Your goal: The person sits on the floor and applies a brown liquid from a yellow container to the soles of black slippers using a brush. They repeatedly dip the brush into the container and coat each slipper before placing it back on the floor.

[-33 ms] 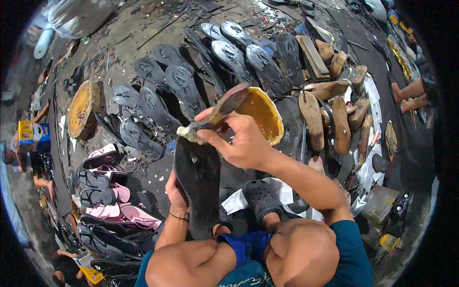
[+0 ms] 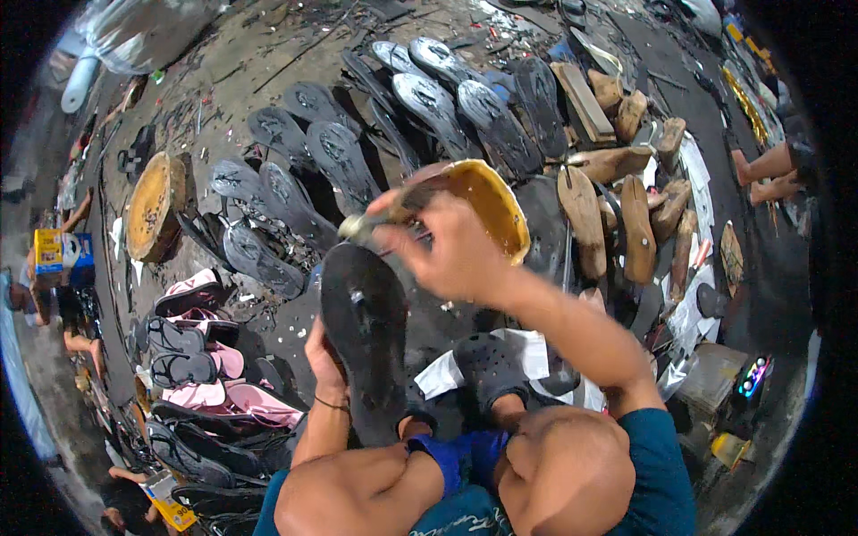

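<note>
The left hand [image 2: 326, 357] has its fingers wrapped around the side of a black shoe sole [image 2: 365, 335], holding it up flat so the top can be worked on. The right hand [image 2: 447, 250] has its fingers closed tight on a brush [image 2: 393, 210], just above the sole's tip. The sole is long, dark and a bit shiny. A yellow bowl [image 2: 492, 210] sits just behind the fingers.

One head-worn fisheye looks steeply down, close over the hands and the sole-strewn floor [image 2: 268, 71].
</note>
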Tool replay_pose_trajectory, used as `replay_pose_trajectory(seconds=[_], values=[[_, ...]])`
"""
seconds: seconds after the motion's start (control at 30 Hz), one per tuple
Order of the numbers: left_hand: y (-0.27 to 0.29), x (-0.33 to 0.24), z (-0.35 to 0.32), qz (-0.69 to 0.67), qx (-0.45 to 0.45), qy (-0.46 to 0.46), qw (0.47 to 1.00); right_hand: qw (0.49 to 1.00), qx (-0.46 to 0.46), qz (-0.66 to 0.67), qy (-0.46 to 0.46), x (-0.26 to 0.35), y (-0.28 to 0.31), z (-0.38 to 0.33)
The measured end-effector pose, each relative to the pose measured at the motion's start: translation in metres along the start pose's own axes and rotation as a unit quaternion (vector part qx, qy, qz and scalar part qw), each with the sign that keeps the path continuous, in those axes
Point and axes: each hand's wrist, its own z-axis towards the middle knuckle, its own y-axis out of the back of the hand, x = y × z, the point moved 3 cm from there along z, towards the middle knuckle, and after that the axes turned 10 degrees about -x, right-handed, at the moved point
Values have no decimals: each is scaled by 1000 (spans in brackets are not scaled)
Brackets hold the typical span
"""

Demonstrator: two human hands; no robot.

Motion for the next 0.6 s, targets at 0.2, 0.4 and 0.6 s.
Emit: replay_pose_trajectory(seconds=[0.2, 0.4, 0.6], values=[[8, -16, 25, -63, 82, -51, 993, 997, 14, 77, -8, 25, -17, -22], [83, -33, 62, -2, -148, -103, 984, 946, 266, 141, -121, 22, -23, -95], [140, 20, -24, -41, -75, 57, 995, 952, -73, -283, -96, -107, 61, -62]])
